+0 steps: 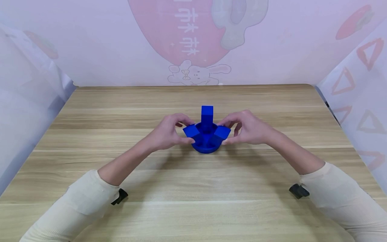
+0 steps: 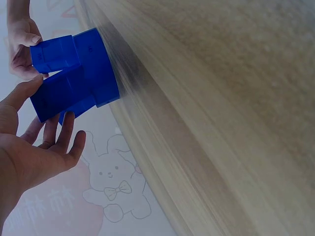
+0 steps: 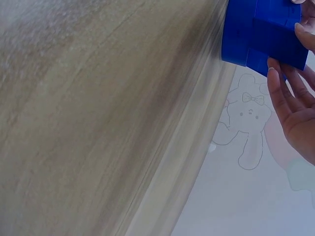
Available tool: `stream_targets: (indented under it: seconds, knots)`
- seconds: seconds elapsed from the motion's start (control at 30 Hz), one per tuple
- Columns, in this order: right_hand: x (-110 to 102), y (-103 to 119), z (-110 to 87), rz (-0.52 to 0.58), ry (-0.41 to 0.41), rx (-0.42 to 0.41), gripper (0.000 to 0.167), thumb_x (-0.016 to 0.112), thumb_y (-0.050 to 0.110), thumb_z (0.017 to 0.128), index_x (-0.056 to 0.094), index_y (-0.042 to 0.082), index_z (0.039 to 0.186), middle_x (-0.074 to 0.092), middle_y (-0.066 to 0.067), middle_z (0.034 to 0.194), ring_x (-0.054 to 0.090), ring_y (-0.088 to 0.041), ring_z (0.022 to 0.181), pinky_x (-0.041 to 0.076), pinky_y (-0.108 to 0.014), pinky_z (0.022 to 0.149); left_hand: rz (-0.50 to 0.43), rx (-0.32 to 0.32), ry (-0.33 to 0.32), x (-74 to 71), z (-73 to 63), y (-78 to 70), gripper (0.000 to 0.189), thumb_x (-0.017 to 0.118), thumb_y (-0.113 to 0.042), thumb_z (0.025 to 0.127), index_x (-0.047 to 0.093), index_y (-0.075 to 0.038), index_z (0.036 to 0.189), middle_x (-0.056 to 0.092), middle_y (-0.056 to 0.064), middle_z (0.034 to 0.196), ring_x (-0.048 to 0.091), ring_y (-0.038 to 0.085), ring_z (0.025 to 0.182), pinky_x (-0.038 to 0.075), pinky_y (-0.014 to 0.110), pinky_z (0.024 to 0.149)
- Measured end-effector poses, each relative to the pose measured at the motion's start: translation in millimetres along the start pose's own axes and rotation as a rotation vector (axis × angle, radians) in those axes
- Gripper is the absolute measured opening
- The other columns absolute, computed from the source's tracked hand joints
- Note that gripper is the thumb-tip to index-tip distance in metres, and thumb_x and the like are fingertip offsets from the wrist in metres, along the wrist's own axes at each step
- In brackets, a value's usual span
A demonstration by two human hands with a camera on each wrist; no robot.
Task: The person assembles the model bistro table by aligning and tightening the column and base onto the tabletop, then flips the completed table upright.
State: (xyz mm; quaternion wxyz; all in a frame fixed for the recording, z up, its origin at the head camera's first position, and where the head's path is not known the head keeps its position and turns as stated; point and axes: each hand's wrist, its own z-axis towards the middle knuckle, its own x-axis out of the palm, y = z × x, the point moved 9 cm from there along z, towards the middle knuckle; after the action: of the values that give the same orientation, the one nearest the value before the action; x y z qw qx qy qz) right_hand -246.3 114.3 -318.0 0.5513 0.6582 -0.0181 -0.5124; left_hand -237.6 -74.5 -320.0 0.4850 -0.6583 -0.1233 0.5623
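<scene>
In the middle of the table stands a blue plastic piece: a round, shallow base (image 1: 206, 150) with three square-ended blocks rising from its rim. One block (image 1: 207, 115) is at the back, one (image 1: 191, 131) at the left and one (image 1: 222, 131) at the right, both side blocks leaning outward. My left hand (image 1: 168, 131) pinches the left block between thumb and fingers. On the other side, my right hand (image 1: 250, 129) holds the right block the same way. The left wrist view shows the thumb on one face of the block (image 2: 59, 96), fingers by its other side.
A wood-grain table (image 1: 193, 215) lies under everything. Behind it rises a pale printed backdrop (image 1: 105, 40) with a rabbit drawing, and cloth walls flank both sides. A small black device (image 1: 299, 191) sits at the right sleeve, another (image 1: 120, 196) at the left sleeve.
</scene>
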Motion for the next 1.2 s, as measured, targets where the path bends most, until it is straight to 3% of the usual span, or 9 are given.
stream_targets:
  seconds: [0.6,0.87,1.03,1.2]
  knots:
    - [-0.4,1.7,-0.4,0.006,-0.009,-0.024,0.046,0.092,0.009,0.077,0.074,-0.006,0.116,0.077,-0.016,0.103,0.073,-0.028,0.091,0.064,-0.043,0.072,-0.029,-0.013,0.025,1.0,1.0,-0.3,0.040,0.088,0.000,0.076,0.072,0.005,0.112,0.072,0.014,0.111,0.065,0.032,0.107,0.052,0.050,0.100]
    - [-0.2,-0.1,-1.2,-0.022,-0.012,-0.003,0.048,0.092,0.012,0.077,0.074,-0.004,0.118,0.077,-0.011,0.100,0.072,-0.025,0.091,0.064,-0.041,0.072,0.039,-0.025,0.026,1.2,-0.4,0.2,0.044,0.091,-0.007,0.076,0.071,0.003,0.114,0.072,0.013,0.114,0.064,0.031,0.111,0.049,0.055,0.102]
    - [3.0,0.5,-3.3,-0.115,-0.012,-0.006,0.064,0.096,0.021,0.073,0.070,-0.003,0.127,0.076,-0.006,0.103,0.068,-0.022,0.094,0.060,-0.039,0.069,0.067,-0.019,0.029,2.1,-2.6,3.1,0.059,0.094,-0.012,0.075,0.067,0.004,0.126,0.069,0.017,0.125,0.060,0.035,0.119,0.047,0.056,0.103]
    - [7.0,-5.5,-3.3,-0.215,-0.022,0.024,0.085,0.098,0.030,0.070,0.061,-0.006,0.138,0.071,-0.012,0.114,0.065,-0.026,0.100,0.058,-0.042,0.071,0.101,0.001,0.050,4.4,-1.8,8.4,0.079,0.096,-0.014,0.073,0.058,0.007,0.139,0.061,0.023,0.139,0.057,0.041,0.127,0.045,0.057,0.108]
